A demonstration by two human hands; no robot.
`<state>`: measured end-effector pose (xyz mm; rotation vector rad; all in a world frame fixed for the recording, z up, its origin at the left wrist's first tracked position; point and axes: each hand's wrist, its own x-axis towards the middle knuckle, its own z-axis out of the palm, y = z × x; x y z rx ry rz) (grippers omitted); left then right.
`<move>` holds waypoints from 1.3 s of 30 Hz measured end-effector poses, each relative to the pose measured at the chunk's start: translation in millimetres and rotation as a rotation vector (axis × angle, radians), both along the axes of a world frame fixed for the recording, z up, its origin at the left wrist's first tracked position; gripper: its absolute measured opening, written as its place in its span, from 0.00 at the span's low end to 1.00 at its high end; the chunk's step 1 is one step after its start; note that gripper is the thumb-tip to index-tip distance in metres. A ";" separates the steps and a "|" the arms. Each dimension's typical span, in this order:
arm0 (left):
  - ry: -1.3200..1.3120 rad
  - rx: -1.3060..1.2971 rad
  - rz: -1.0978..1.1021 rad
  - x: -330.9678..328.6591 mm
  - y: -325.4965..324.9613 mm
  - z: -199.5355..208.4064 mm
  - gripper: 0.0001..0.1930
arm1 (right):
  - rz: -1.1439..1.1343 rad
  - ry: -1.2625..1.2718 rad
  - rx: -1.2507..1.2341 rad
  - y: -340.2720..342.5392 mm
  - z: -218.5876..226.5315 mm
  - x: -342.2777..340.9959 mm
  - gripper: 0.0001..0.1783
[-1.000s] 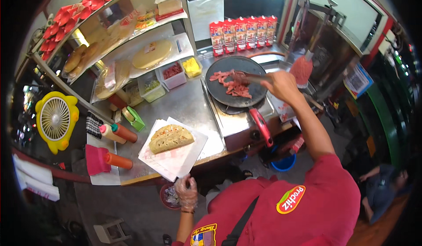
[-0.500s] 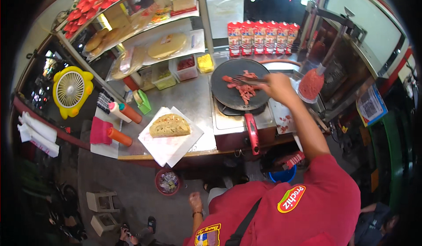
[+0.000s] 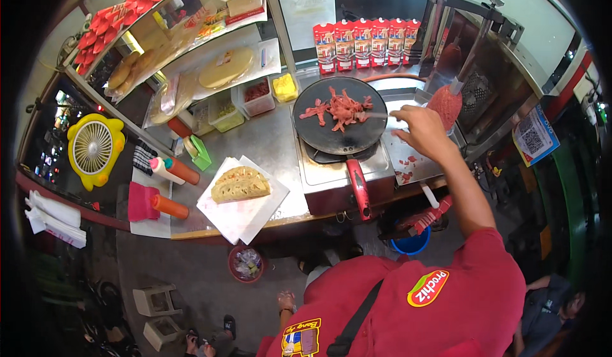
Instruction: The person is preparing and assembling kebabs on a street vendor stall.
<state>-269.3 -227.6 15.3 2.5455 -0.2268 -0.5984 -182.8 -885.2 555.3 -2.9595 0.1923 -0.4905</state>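
My right hand (image 3: 419,131) is at the right rim of a black round griddle pan (image 3: 312,127), its fingers closed at the handle end of a metal fork (image 3: 377,114). The fork's tines reach into shredded reddish meat (image 3: 342,108) heaped on the pan. Down beside my body hangs my left hand (image 3: 286,300), fingers loosely apart and holding nothing. A folded, browned flatbread (image 3: 241,186) lies on white paper (image 3: 255,213) to the left of the stove. The pan's red handle (image 3: 359,190) points toward me.
A cone of meat (image 3: 444,107) stands upright on a spit at the right, over a metal tray (image 3: 408,159) with scraps. Tubs of filling (image 3: 256,98), sauce bottles (image 3: 182,171) and a shelf of flatbreads (image 3: 226,67) are left. Red cartons (image 3: 362,46) line the back.
The meat has been gathered into a looser heap nearer the pan's middle. My right hand has drawn back to the right with the fork. The whole view has shifted slightly.
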 end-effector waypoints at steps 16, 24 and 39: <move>0.801 -0.840 -0.356 116.3 -292.6 334.8 0.29 | -0.233 -0.144 0.145 17.3 -62.4 24.8 0.17; 1.270 -1.579 0.122 116.7 -430.4 394.7 0.26 | -0.383 -0.304 0.266 -32.5 -108.5 15.8 0.21; 0.219 -0.789 -0.286 59.6 -400.5 416.2 0.11 | -0.368 -0.404 0.973 82.7 -153.3 -188.6 0.23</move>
